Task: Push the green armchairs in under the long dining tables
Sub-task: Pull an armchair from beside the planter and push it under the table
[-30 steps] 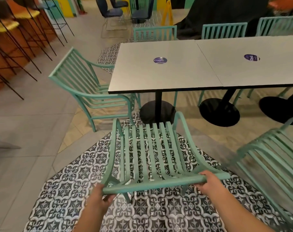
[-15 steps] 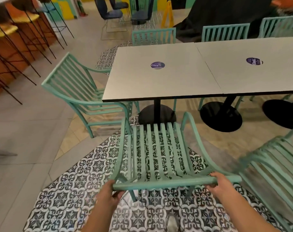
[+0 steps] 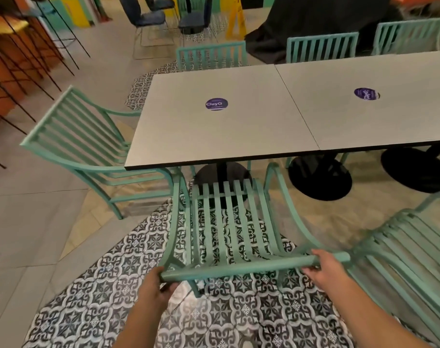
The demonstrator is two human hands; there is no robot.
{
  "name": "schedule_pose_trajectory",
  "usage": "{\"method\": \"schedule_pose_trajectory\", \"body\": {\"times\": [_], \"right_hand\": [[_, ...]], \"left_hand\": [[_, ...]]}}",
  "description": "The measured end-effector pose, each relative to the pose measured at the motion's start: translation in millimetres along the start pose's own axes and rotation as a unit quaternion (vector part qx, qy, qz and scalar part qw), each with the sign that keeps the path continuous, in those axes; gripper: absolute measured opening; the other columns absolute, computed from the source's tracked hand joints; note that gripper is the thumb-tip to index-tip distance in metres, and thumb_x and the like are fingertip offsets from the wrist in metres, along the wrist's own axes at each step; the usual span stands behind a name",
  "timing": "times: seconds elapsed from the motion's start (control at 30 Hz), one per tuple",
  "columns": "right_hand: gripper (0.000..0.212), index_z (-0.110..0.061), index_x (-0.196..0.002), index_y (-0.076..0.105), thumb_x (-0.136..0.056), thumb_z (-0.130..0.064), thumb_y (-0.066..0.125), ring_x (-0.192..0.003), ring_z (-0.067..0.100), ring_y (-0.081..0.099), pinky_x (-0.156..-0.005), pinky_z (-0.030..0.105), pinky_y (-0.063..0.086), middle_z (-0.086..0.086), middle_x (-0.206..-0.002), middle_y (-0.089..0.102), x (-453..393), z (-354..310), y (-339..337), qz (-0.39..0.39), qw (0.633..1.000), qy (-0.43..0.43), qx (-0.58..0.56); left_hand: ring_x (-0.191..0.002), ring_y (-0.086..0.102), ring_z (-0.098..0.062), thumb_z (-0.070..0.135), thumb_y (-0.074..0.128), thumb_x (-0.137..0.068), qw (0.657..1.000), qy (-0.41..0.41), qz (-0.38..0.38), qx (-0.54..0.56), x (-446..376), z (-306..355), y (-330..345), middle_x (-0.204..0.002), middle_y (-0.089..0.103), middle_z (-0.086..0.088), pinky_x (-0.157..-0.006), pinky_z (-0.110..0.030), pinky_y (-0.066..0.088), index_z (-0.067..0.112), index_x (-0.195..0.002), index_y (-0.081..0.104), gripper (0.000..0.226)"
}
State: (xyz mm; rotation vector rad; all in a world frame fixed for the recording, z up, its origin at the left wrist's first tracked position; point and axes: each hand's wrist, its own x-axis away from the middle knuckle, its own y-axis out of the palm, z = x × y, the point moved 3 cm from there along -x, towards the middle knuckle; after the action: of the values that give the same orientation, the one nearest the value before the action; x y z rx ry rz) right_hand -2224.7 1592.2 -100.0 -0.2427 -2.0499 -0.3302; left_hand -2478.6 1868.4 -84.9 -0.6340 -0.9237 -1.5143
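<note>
A green slatted armchair (image 3: 229, 222) stands in front of me, facing the long grey dining table (image 3: 214, 136). Its front edge sits right at the table's near edge, by the black pedestal base. My left hand (image 3: 155, 285) grips the left end of the chair's top back rail. My right hand (image 3: 324, 268) grips the rail near its right end. A second green armchair (image 3: 83, 146) stands at the table's left end, partly under it. A third green armchair (image 3: 410, 247) stands out from the table at my right.
Three more green chairs (image 3: 211, 56) line the table's far side. A person in black (image 3: 302, 26) sits beyond them. Black wire stools (image 3: 25, 61) stand at far left. Dark chairs (image 3: 148, 18) and a yellow floor sign (image 3: 235, 20) stand at the back. Round black table bases (image 3: 319, 179) sit on the patterned tiles.
The chair in my hands has moved forward toward the table, and I have followed it. The table now looks closer and larger.
</note>
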Motion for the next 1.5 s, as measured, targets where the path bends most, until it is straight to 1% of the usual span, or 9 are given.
{"method": "schedule_pose_trajectory", "body": {"times": [0.2,0.37,0.57,0.67,0.9,1.07,1.23,1.37,1.5], "right_hand": [[0.049,-0.004,-0.133,0.041,-0.088,-0.005,0.061,-0.123,0.042,0.047,-0.095,0.06,0.046,0.021,-0.135,0.045,-19.1,-18.3,21.6,-0.002,1.0,-0.016,0.015],[0.019,-0.003,-0.107,0.047,-0.091,-0.005,0.057,-0.123,0.038,0.047,-0.1,0.058,0.043,0.019,-0.123,0.046,-27.0,-29.6,46.1,-0.013,1.0,0.003,0.011],[0.031,-0.003,-0.117,0.046,-0.089,-0.004,0.06,-0.112,0.038,0.053,-0.094,0.058,0.047,0.02,-0.131,0.047,-42.2,-34.9,60.4,-0.009,1.0,0.007,0.003],[0.025,-0.005,-0.114,0.047,-0.091,-0.007,0.058,-0.1,0.033,0.054,-0.094,0.053,0.049,0.019,-0.127,0.048,-48.4,-32.3,60.7,-0.007,1.0,0.002,0.01],[0.013,-0.012,-0.104,0.051,-0.093,-0.015,0.058,-0.109,0.032,0.056,-0.092,0.053,0.05,0.016,-0.117,0.052,-42.6,-21.9,61.0,-0.021,0.999,-0.027,0.021],[0.021,-0.007,-0.108,0.051,-0.091,-0.015,0.06,-0.094,0.029,0.06,-0.072,0.048,0.053,0.016,-0.123,0.056,-45.3,-27.0,56.2,0.003,0.998,-0.055,0.016],[0.027,-0.008,-0.12,0.048,-0.095,-0.015,0.055,-0.098,0.029,0.059,-0.085,0.053,0.047,0.016,-0.126,0.055,-38.0,-26.0,48.2,-0.004,0.998,-0.068,0.009],[0.022,-0.013,-0.116,0.047,-0.096,-0.015,0.054,-0.115,0.034,0.055,-0.095,0.061,0.044,0.016,-0.128,0.053,-39.4,-33.8,45.2,-0.004,0.997,-0.073,0.012],[0.008,-0.012,-0.093,0.049,-0.094,-0.014,0.056,-0.115,0.032,0.054,-0.094,0.064,0.043,0.015,-0.128,0.054,-40.0,-38.4,45.4,-0.004,0.996,-0.064,0.054]], "left_hand": [[-0.076,0.055,-0.025,0.004,0.051,-0.097,0.996,-0.012,0.051,-0.075,-36.7,12.7,19.6,-0.105,0.055,-0.02,-0.046,-0.028,0.054,-0.004,-0.122,0.05,0.026],[-0.074,0.053,-0.027,0.012,0.052,-0.098,0.994,-0.03,0.061,-0.091,-51.1,24.3,39.7,-0.089,0.052,-0.017,-0.029,-0.03,0.047,-0.001,-0.089,0.052,0.015],[-0.075,0.054,-0.028,0.013,0.052,-0.098,0.995,-0.039,0.051,-0.08,-60.3,29.7,52.0,-0.09,0.053,-0.017,-0.03,-0.03,0.049,0.001,-0.113,0.05,0.019],[-0.08,0.059,-0.032,0.021,0.055,-0.097,0.995,-0.035,0.046,-0.079,-58.9,30.3,51.5,-0.092,0.057,-0.016,-0.043,-0.04,0.055,0.004,-0.11,0.054,0.022],[-0.079,0.062,-0.035,0.027,0.06,-0.095,0.987,-0.011,0.042,-0.153,-65.1,50.9,29.5,-0.097,0.059,-0.017,-0.051,-0.042,0.058,0.003,-0.109,0.058,0.028],[-0.084,0.063,-0.039,0.024,0.061,-0.095,0.984,-0.038,0.024,-0.175,-60.8,68.1,24.0,-0.1,0.056,-0.021,-0.055,-0.049,0.057,0.004,-0.098,0.051,0.023],[-0.086,0.061,-0.039,0.024,0.057,-0.097,0.978,-0.049,0.015,-0.203,-58.2,69.8,24.2,-0.105,0.056,-0.023,-0.069,-0.049,0.058,0.0,-0.105,0.052,0.026],[-0.101,0.064,-0.04,0.02,0.05,-0.1,0.978,-0.087,-0.033,-0.189,-55.0,67.3,26.6,-0.116,0.059,-0.028,-0.062,-0.049,0.058,-0.003,-0.108,0.055,0.025],[-0.1,0.062,-0.038,0.007,0.044,-0.101,0.986,-0.086,-0.022,-0.139,-56.7,69.0,34.8,-0.117,0.058,-0.03,-0.063,-0.041,0.061,-0.006,-0.11,0.051,0.017]]}}
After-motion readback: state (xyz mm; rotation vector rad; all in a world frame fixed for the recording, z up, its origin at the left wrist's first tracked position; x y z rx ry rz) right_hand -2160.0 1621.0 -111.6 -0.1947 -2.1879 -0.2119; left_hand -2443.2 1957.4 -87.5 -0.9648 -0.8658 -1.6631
